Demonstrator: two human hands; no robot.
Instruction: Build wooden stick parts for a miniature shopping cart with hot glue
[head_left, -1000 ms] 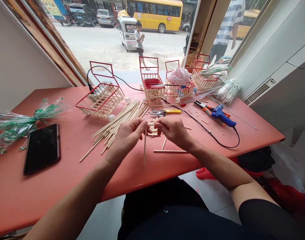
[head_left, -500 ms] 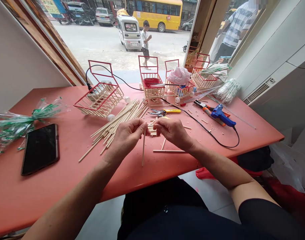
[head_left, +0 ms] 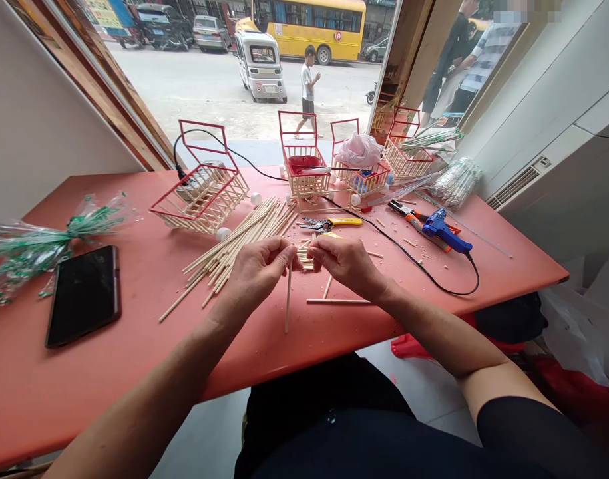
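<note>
My left hand (head_left: 257,273) pinches the top of a thin wooden stick (head_left: 288,303) that points down toward me over the red table (head_left: 134,359). My right hand (head_left: 347,263) is closed too, its fingertips meeting the left hand's at a small stack of short stick pieces (head_left: 305,258); what it grips is too small to make out. A pile of long wooden sticks (head_left: 234,246) lies just behind my left hand. Loose sticks (head_left: 337,301) lie by my right wrist.
Stick-and-red-wire carts stand at the back: one tipped (head_left: 202,189), three upright (head_left: 301,166). Scissors (head_left: 329,223), pliers (head_left: 408,214) and a blue glue gun (head_left: 441,229) with a black cord (head_left: 418,269) lie right. A phone (head_left: 84,296) and wrapped green bundles (head_left: 39,243) lie left. People walk outside.
My hands and the stick have stayed almost still, shifting only slightly. People outside the window have moved to the right.
</note>
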